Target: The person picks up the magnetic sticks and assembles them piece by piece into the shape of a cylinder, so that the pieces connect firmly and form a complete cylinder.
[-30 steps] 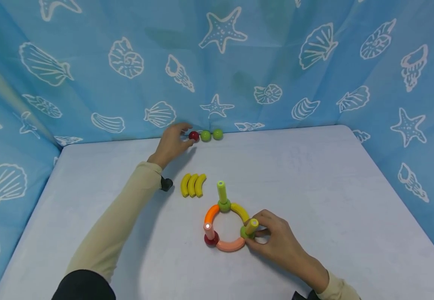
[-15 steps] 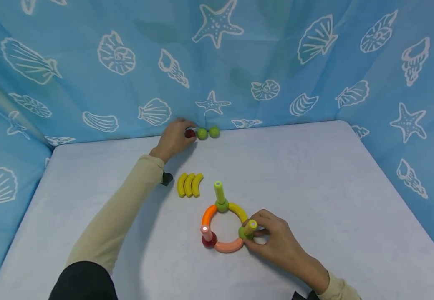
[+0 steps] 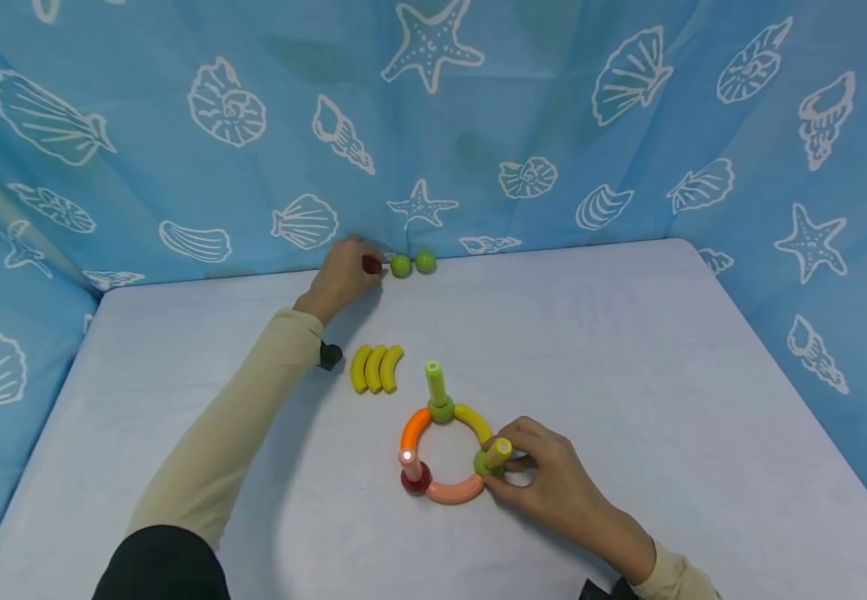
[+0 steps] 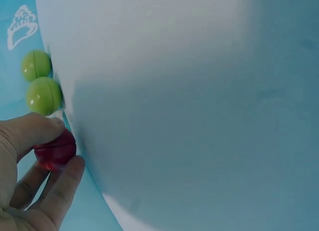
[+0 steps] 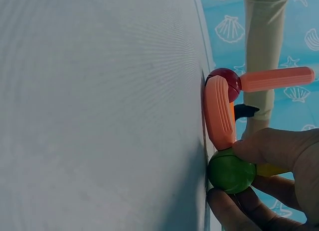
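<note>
Since the earlier frame, the left hand [image 3: 339,277] has closed its fingers on the red ball [image 4: 56,151], upper middle of the head view. On the white table [image 3: 591,350] we see the ring [image 3: 455,491] with three sticks [image 3: 437,385], below the centre; the right hand [image 3: 557,473] grasps its right green ball [image 5: 231,172]. Above it to the left lie three yellow arcs [image 3: 375,369]; beside the red ball, two green balls [image 3: 400,266].

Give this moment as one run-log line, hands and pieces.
left hand: pinches red ball | right hand: grips rightmost green ball of ring | also outside: two green balls, three yellow curved pieces
</note>
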`<state>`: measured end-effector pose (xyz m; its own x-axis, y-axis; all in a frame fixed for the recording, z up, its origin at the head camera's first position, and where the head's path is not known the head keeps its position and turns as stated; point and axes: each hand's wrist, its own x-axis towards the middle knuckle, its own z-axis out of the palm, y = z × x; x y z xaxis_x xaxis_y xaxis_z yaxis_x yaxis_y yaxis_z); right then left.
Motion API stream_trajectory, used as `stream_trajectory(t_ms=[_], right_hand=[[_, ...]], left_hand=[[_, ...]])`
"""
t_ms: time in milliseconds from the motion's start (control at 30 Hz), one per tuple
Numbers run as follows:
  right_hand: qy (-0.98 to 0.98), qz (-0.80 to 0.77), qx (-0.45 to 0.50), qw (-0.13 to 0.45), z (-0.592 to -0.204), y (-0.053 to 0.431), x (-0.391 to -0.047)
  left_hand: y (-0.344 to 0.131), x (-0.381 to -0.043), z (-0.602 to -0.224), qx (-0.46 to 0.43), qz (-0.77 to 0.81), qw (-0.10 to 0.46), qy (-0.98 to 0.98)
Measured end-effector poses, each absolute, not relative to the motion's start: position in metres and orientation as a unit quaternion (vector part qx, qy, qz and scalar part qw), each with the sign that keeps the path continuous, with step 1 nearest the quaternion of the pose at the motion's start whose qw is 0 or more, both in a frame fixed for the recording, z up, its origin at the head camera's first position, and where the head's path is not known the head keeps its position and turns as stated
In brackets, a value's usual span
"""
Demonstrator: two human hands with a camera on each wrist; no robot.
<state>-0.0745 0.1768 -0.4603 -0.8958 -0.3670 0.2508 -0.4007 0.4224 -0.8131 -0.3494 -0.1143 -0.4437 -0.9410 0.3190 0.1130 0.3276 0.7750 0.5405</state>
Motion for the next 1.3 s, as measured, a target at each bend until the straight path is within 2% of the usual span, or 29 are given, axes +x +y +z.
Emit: stream_trajectory(t_ms=[367, 700, 1300], right_hand=[[-0.846, 0.482, 0.229, 0.024, -0.461, 0.177, -0.075], [-0.845, 0.483, 0.229, 0.027, -0.462, 0.177, -0.075], [-0.845, 0.481, 0.231, 0.037, -0.465, 0.177, -0.076]], left_hand=[[-0.148, -0.327, -0.440, -0.146, -0.301, 0.031, -0.942], [-0.171, -0.304, -0.431, -0.164, -0.317, 0.081, -0.931], [-0.181, -0.262, -0.427, -0.139, -0.339, 0.079, -0.927]])
